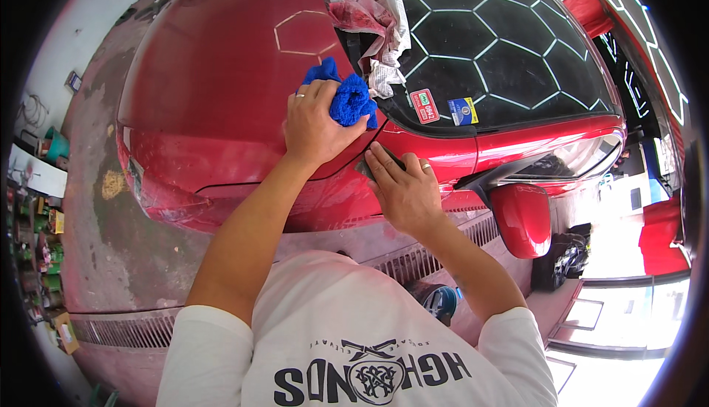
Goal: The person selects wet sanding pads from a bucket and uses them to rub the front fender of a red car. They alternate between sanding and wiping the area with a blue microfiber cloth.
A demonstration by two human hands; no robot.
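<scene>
Two hands: left [316,122] grips blue cloth [347,97]; right [402,189] presses dark pad [367,168] on red car [214,89].

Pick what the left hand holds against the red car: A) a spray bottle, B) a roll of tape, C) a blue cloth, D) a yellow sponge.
C: the left hand is closed on a bunched blue cloth pressed to the car near the windscreen's lower corner, while the right hand presses a small dark pad on the fender.
</scene>
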